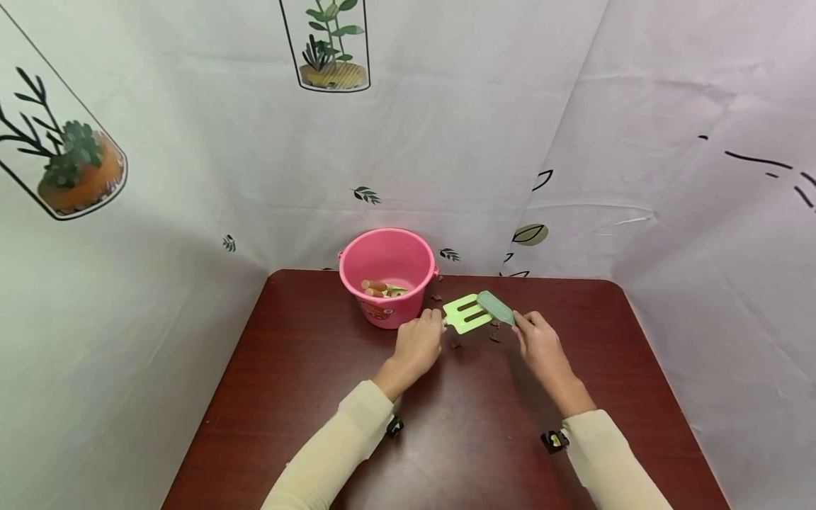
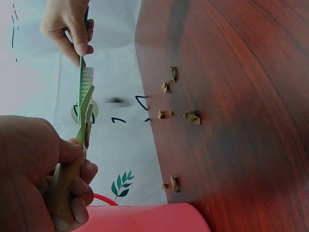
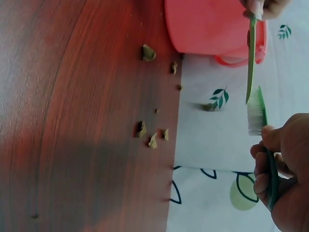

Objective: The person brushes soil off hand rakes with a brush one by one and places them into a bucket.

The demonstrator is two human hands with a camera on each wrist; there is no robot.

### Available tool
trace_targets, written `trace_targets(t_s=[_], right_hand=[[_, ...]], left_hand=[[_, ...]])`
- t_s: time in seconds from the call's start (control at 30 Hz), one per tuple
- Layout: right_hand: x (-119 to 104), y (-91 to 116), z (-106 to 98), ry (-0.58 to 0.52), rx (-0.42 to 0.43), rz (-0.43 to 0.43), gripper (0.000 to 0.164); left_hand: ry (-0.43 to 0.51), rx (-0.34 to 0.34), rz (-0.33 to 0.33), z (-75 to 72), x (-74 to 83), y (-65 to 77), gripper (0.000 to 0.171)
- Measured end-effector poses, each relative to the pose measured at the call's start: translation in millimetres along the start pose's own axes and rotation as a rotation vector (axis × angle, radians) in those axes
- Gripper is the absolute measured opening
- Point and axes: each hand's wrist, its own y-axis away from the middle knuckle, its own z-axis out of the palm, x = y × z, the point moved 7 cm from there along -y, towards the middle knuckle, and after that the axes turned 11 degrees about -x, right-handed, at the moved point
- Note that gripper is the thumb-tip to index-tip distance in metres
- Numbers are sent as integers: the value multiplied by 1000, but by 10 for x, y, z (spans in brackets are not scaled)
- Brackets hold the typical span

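Note:
In the head view my left hand [image 1: 419, 343] grips the wooden handle of a light green hand fork [image 1: 460, 316], its wide prongs pointing right above the table. My right hand [image 1: 542, 347] holds a green brush [image 1: 496, 307] by its handle. The brush's white bristles [image 3: 255, 118] meet the fork's prong tips in the wrist views. A blurred brown bit [image 2: 116, 100] hangs in the air beside the tools. Below, several dry brown crumbled pieces [image 2: 192, 117] lie scattered on the table.
A pink bucket [image 1: 389, 312] stands at the table's back edge, left of the fork, with wooden-handled tools [image 1: 375, 286] inside. The dark red table [image 1: 293, 397] backs onto a white printed cloth [image 1: 446, 142]. Small cameras are strapped at both wrists.

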Motion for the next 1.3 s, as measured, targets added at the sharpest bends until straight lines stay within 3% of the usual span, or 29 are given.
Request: trace_targets(t_s=[0.33, 0.9, 1.3], right_hand=[[111, 9, -84, -23, 13, 40, 31], [-326, 7, 16, -35, -68, -89, 33], [-225, -25, 42, -41, -73, -31, 32]], left_hand=[[37, -31, -18, 23, -29, 14, 21], [60, -62, -18, 14, 1, -24, 21], [-15, 13, 2, -34, 40, 12, 20]])
